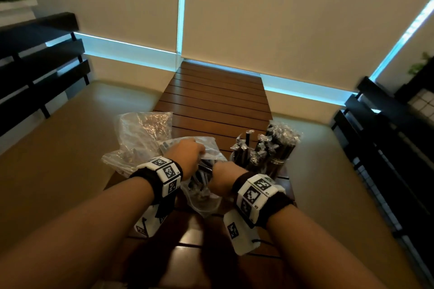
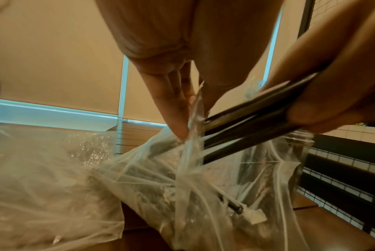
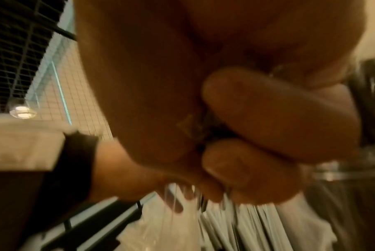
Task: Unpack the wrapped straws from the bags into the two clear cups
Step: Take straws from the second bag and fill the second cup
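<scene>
Nearest me, both forearms reach forward over the slatted wooden tabletop [image 1: 218, 101], each wrist carrying a marker band. My right hand [image 1: 220, 177] is clenched around a bundle of black wrapped straws [image 2: 246, 122], fingers curled over them, the bundle angled out of the mouth of the near clear plastic bag [image 1: 202, 195]. My left hand [image 1: 187, 152] sits just beyond, fingers pointing down and pinching the film at the bag's opening. More straws lie inside that bag. Left of it rests a second crumpled plastic bag [image 1: 141, 129]. To the right stand the two clear cups [image 1: 277, 164], both packed with upright wrapped straws.
</scene>
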### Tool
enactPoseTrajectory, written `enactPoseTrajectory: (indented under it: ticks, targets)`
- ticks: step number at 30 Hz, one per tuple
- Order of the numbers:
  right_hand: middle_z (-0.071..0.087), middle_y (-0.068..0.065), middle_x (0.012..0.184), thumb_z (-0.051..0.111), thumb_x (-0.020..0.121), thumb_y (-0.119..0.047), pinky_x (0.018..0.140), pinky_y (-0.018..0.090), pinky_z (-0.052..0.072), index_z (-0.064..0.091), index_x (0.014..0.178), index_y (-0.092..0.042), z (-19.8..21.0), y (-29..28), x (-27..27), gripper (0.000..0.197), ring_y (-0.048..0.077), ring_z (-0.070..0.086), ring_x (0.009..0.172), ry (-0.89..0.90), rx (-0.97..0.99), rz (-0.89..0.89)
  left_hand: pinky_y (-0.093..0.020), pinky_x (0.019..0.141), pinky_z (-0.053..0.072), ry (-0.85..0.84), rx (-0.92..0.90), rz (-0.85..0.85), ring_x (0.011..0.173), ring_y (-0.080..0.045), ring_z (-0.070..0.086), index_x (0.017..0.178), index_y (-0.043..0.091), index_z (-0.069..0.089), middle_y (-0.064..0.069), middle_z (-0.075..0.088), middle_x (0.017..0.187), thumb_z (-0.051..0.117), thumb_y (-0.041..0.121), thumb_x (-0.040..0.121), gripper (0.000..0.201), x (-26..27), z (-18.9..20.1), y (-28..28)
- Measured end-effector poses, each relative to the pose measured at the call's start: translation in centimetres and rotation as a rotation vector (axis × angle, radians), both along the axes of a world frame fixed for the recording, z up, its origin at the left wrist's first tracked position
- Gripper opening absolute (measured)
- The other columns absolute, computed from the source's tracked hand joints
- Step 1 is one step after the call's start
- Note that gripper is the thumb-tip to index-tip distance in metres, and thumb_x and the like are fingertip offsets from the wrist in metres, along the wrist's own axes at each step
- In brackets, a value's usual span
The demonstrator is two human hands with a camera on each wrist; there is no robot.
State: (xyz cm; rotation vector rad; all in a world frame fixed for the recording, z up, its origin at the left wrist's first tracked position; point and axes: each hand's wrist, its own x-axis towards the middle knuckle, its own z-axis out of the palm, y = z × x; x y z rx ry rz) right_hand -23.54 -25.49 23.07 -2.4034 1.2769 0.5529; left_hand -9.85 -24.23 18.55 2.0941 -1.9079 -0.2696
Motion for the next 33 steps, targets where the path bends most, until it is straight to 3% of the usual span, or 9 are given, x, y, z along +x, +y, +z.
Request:
enactPoseTrajectory:
  ticks: [5,9,13,16,18,23,27,30,33]
  targets:
    - [0.056,0.005,0.094,0.047,0.099,-0.023,0.071,0.032,0.044,0.056,0.119,-0.008,6.3,1.0,-5.1,0.026,0.022,0.053,0.084,0.109,-0.031,0.109,-0.036,0.092,0.049,0.067,-0.018,0.107,0.106,-0.026,0.059,0.114,0.017,0.068,-0.007,0.064,0.116,0.057,0.011,0.091,0.026,-0.4,0.3,-0.3]
    - [0.063,0.008,0.102,0.047,0.098,-0.021,0.073,0.034,0.049,0.057,0.117,-0.013,10.6,1.6,-8.2,0.024,0.021,0.058,0.082,0.119,-0.029,0.142,-0.04,0.09,0.052,0.068,-0.013,0.181,0.101,-0.027,0.062,0.109,0.014,0.069,-0.009,0.068,0.111,0.057,0.015,0.091,0.022,-0.4,0.9,0.3]
    - [0.06,-0.001,0.092,0.051,0.098,-0.025,0.062,0.027,0.047,0.053,0.115,-0.023,13.9,1.6,-9.9,0.017,0.014,0.057,0.074,-0.086,-0.044,0.101,-0.036,0.084,0.054,0.058,0.076,0.191,0.099,-0.027,0.063,0.115,0.01,0.063,-0.01,0.066,0.112,0.058,0.012,0.082,0.033,-0.4,2.3,1.3]
    - [0.059,-0.003,0.094,0.049,0.099,-0.026,0.065,0.027,0.044,0.046,0.117,-0.027,12.8,0.6,-9.0,0.018,0.015,0.059,0.081,-0.315,-0.145,0.073,-0.037,0.092,0.052,0.103,0.087,0.111,0.111,-0.028,0.059,0.129,0.009,0.056,-0.011,0.059,0.126,0.061,0.016,0.076,0.054,-1.1,4.6,1.8]
    - [0.061,0.002,0.093,0.047,0.1,-0.025,0.062,0.03,0.046,0.042,0.123,-0.023,10.5,0.2,-7.6,0.024,0.018,0.06,0.078,-0.479,-0.19,0.061,-0.036,0.099,0.048,0.298,0.029,0.046,0.117,-0.025,0.058,0.132,0.009,0.055,-0.009,0.06,0.13,0.063,0.015,0.077,0.055,-2.1,7.1,2.4]
    - [0.062,0.003,0.09,0.045,0.098,-0.012,0.062,0.038,0.048,0.033,0.133,-0.016,5.2,0.9,-4.3,0.037,0.026,0.063,0.077,-0.835,-0.293,0.047,-0.038,0.089,0.053,1.155,-0.085,-0.034,0.091,-0.022,0.067,0.093,0.009,0.065,-0.005,0.069,0.093,0.061,0.01,0.087,0.007,-3.6,12.3,3.8]
    - [0.064,0.004,0.099,0.047,0.095,-0.011,0.066,0.036,0.05,0.015,0.145,-0.019,2.9,2.0,-2.1,0.059,0.018,0.061,0.077,-0.964,-0.261,0.089,-0.04,0.082,0.053,1.384,-0.172,0.181,0.091,-0.023,0.068,0.09,0.002,0.069,-0.008,0.071,0.09,0.067,0.041,0.086,0.039,-4.1,12.7,3.4]
    - [0.063,0.001,0.112,0.058,0.094,-0.026,0.076,0.034,0.053,0.02,0.146,-0.02,3.1,2.2,-2.2,0.064,0.015,0.062,0.09,-0.964,-0.17,0.144,-0.033,0.069,0.051,1.373,-0.276,0.252,0.08,-0.016,0.069,0.071,0.011,0.058,-0.005,0.067,0.075,0.069,0.042,0.084,0.035,-4.5,12.5,3.1]
    - [0.056,-0.008,0.105,0.063,0.087,-0.045,0.078,0.029,0.051,0.056,0.111,-0.026,4.7,1.2,-3.6,0.031,0.004,0.054,0.089,-0.883,-0.352,0.173,-0.034,0.064,0.054,1.012,-0.382,0.181,0.063,-0.018,0.06,0.063,0.015,0.053,-0.003,0.058,0.063,0.07,0.034,0.086,0.033,-4.0,12.1,3.1]
